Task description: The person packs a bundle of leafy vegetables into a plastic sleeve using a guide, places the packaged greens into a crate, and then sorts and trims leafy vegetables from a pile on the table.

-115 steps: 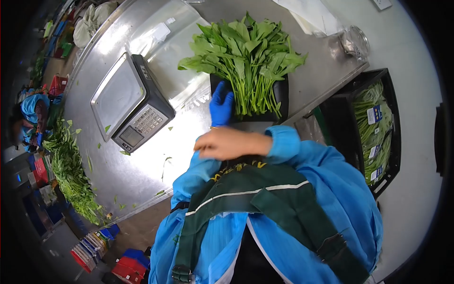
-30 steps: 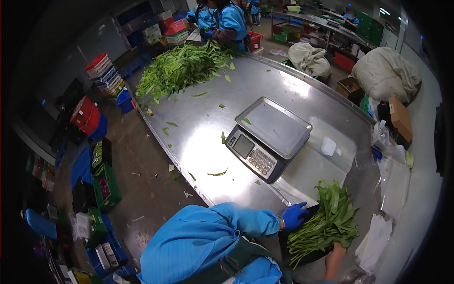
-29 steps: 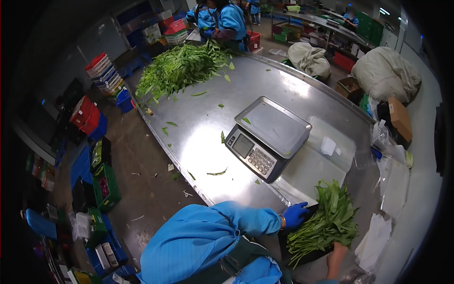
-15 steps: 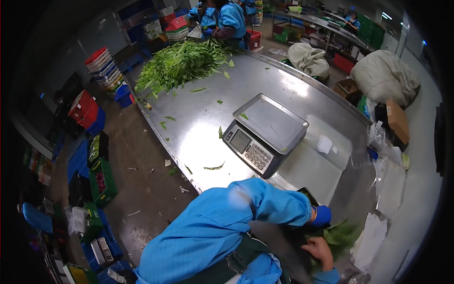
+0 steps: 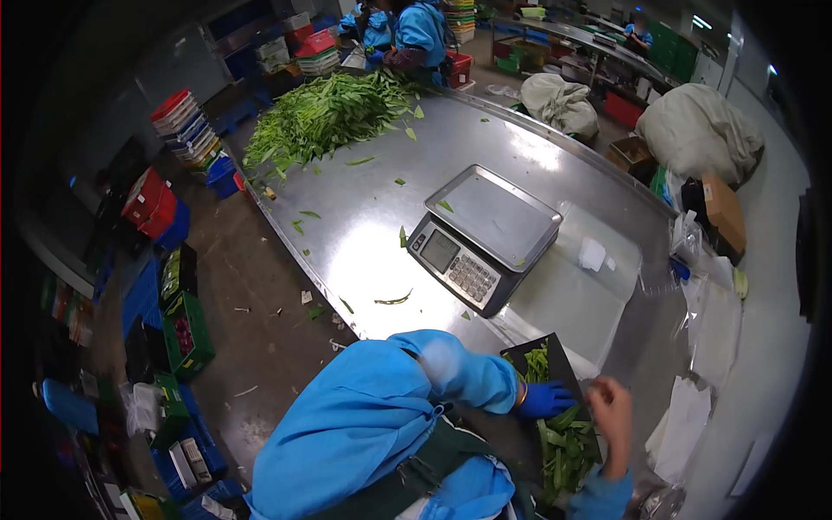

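A black tray (image 5: pixel 568 351) with leafy greens (image 5: pixel 565 451) in it lies at the table's near edge. My left hand (image 5: pixel 546 399), in a blue glove, rests across the middle of the greens with its fingers extended. Bare and loosely bent, my right hand (image 5: pixel 612 412) is raised at the tray's right side, with nothing visible in its fingers. Above the tray in view stands a scale (image 5: pixel 484 238) with bits of leaf on its plate. Clear plastic sheeting (image 5: pixel 568 303) lies between scale and tray.
A large heap of greens (image 5: pixel 329 117) covers the table's far left end, near people in blue (image 5: pixel 419 35). White paper (image 5: pixel 680 429) and plastic bags (image 5: pixel 715 334) lie at right. Crates (image 5: pixel 187 334) line the floor at left. The metal table (image 5: pixel 364 195) has scattered leaves.
The greens, earlier bunched over the tray, now lie lower inside it. My left hand has come onto them. My right hand has let go of the bunch and risen beside the tray.
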